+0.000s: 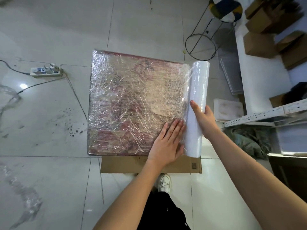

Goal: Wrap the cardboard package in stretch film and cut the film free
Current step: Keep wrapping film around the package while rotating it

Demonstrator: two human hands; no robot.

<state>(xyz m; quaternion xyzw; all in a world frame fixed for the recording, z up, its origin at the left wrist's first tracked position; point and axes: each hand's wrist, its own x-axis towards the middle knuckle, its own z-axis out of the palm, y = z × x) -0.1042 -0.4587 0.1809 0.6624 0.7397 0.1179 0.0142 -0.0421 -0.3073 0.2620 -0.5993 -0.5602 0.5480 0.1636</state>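
Flat left hand (pixel 167 143) presses crinkled film on square package (pixel 132 103).

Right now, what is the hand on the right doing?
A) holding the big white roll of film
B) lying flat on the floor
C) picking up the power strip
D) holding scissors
A: the right hand is wrapped around the white film roll at the package's right edge, while the left hand presses flat on the wrapped top.
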